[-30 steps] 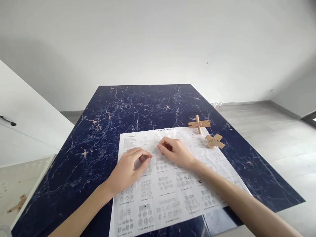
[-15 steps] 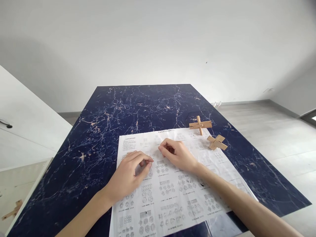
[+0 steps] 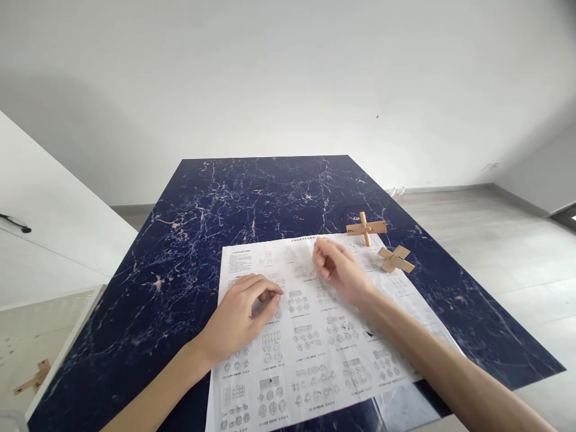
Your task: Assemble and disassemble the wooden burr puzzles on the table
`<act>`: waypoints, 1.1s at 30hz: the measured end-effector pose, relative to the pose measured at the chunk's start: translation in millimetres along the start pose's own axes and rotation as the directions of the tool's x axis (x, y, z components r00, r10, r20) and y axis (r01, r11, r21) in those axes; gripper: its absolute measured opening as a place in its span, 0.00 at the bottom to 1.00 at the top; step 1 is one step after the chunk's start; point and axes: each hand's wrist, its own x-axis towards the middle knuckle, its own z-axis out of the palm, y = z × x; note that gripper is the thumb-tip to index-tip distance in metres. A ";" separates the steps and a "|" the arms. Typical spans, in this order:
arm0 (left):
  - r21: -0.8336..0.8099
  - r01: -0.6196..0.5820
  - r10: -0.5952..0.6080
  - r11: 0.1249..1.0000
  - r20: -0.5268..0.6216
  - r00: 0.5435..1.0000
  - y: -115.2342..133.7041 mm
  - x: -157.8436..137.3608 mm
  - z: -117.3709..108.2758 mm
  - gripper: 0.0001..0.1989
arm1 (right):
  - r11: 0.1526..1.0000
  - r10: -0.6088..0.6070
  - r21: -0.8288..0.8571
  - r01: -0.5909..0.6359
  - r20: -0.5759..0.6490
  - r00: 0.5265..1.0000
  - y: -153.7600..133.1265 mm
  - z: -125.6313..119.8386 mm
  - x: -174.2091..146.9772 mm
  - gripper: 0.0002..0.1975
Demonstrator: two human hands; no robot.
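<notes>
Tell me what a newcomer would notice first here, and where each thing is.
The dark blue, marble-patterned tabletop stands out first, filling the middle against a pale wall. Then the eye drops to the white printed sheet at its near side, with the left hand and right hand over it. Two wooden crosses sit by the sheet's far right corner.
</notes>
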 end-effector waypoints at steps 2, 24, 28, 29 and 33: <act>-0.017 0.009 -0.009 1.000 0.011 1.000 -0.5 -0.5 0.0 0.10 | 0.964 0.012 0.264 0.000 -0.045 0.999 -5.1 -8.6 5.6 0.19; -0.057 0.024 -0.021 0.998 0.045 0.999 -1.6 -2.5 0.6 0.10 | 0.778 0.004 0.614 0.134 -0.218 0.976 -16.6 -48.5 18.0 0.11; -0.061 0.030 -0.027 0.998 0.049 0.998 -1.8 -3.8 1.0 0.10 | 0.833 -0.016 0.539 0.122 -0.196 0.980 -16.7 -39.1 16.0 0.14; -0.060 0.029 -0.026 0.998 0.048 0.998 -1.8 -4.0 1.0 0.10 | 0.854 -0.018 0.509 0.109 -0.180 0.983 -16.4 -34.7 14.0 0.15; -0.093 0.056 -0.054 0.994 0.022 0.998 -0.9 -4.4 0.3 0.10 | 0.988 -0.035 0.152 0.028 0.042 0.998 -13.4 -13.6 -0.2 0.17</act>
